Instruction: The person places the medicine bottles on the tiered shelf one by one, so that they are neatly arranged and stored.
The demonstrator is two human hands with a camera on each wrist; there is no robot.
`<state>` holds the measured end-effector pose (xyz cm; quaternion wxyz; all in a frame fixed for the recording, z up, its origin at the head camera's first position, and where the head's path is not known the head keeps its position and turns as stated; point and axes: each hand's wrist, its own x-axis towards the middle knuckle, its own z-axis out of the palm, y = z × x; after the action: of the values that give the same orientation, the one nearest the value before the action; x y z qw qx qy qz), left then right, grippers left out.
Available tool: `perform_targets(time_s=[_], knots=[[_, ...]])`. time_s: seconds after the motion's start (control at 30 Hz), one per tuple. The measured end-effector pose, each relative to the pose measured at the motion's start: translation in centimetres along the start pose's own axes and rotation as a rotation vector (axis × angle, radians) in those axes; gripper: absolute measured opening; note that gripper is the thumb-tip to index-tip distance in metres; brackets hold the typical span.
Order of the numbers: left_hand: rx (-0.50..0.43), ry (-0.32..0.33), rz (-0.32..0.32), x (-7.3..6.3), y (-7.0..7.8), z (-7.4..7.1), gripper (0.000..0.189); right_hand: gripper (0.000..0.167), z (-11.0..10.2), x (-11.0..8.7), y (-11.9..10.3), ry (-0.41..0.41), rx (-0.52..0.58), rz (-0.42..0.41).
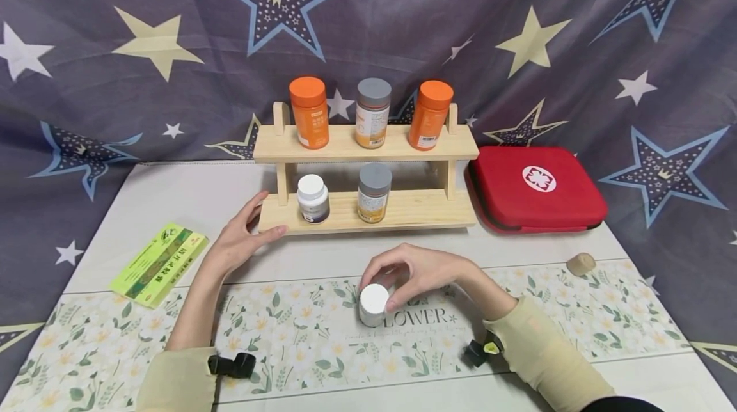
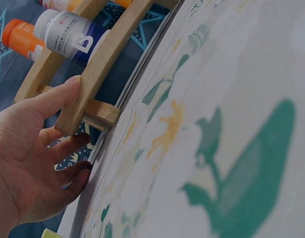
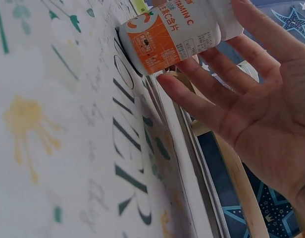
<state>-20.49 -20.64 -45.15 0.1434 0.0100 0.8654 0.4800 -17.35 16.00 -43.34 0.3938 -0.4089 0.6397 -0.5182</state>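
My left hand (image 1: 236,242) grips the left end of the lower board of a two-tier wooden rack (image 1: 426,210); its thumb (image 2: 63,96) lies against the board and the other fingers curl behind. On the flowered table mat, a white-capped vitamin C bottle (image 1: 373,305) stands upright, its orange and white label showing in the right wrist view. My right hand (image 1: 423,271) pinches this bottle near its cap between thumb and fingers. The lower tier carries a white bottle (image 1: 313,199) at left and a grey-capped jar (image 1: 374,194) in the middle.
The top tier bears two orange bottles (image 1: 309,114) with a grey-capped jar (image 1: 373,114) between them. A red first-aid case (image 1: 535,191) lies right of the rack, near a small cork-coloured stub (image 1: 581,264). A green medicine box (image 1: 158,263) lies at left.
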Motion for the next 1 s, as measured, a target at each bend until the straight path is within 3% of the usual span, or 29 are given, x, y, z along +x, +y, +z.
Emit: perform_targets(time_s=[0.4,0.73,1.0], knots=[[-0.003,-0.002,0.008,0.0,0.0,0.0,0.107,0.043,-0.5,-0.5,-0.6,0.067,-0.020,-0.043],[-0.005,-0.001,0.000,-0.1,0.0,0.0,0.108,0.042,-2.4,-2.3,-1.7,0.220,-0.110,-0.068],[0.001,-0.004,-0.003,0.0,0.0,0.0,0.108,0.043,-4.0,-3.8,-2.4,0.374,-0.144,-0.143]])
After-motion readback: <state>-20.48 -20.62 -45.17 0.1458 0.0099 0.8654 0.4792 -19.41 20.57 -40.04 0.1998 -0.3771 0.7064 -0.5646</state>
